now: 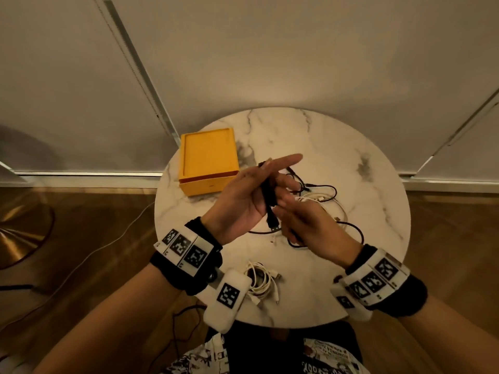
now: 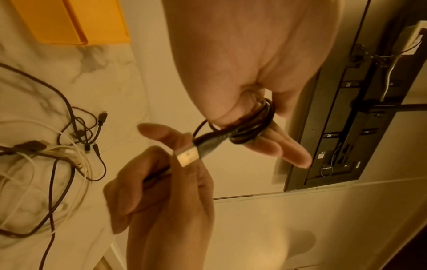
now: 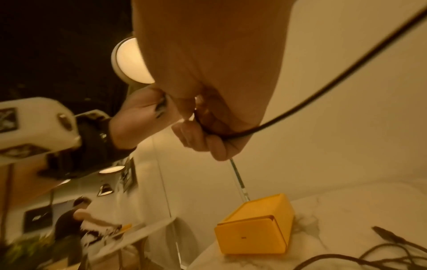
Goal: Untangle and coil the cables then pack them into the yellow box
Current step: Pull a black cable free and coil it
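Box [image 1: 208, 184], yellow, stands beyond the left hand [image 1: 235, 203], whose thumb pins the black cable [image 1: 270, 195] wound in loops round its fingers. Light, limp and springy by my judgement: best held across the loops. Right hand [image 1: 310, 222] grips its free length; loose tangle [image 1: 317, 197] lies just beyond.

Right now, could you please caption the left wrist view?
Left hand holds a coiled black cable; right hand grips its tail.
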`<state>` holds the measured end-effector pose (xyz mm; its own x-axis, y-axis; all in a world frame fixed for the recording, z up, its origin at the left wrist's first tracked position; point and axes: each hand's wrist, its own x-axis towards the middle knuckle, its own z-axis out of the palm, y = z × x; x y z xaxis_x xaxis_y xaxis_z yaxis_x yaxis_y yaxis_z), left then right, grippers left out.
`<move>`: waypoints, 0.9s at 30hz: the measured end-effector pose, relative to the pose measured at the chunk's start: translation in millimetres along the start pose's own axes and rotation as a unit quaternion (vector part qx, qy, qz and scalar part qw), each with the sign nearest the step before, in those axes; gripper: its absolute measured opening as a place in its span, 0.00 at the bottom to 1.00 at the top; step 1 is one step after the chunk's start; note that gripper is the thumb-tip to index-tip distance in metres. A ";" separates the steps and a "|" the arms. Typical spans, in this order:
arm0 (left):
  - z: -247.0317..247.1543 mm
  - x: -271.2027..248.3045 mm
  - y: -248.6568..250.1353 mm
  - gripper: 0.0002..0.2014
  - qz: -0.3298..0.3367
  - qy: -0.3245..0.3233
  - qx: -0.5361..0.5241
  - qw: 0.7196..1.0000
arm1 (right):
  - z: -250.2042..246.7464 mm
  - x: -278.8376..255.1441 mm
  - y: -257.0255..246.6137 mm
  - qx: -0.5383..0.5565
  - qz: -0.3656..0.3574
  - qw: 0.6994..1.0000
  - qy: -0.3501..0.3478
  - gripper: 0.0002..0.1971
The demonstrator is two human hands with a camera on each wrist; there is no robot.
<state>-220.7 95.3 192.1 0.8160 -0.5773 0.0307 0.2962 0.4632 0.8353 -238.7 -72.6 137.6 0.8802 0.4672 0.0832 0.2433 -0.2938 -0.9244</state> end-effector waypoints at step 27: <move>-12.4 20.0 37.4 0.15 -0.031 -0.059 0.150 0.986 | -74.8 41.4 -25.6 -0.224 -0.092 0.970 -0.001 0.03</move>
<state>-187.1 109.4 217.1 0.7320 -0.6809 0.0227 0.1690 0.2138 0.9622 -178.0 -108.1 192.5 0.8044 0.5471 0.2314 0.5495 -0.5372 -0.6399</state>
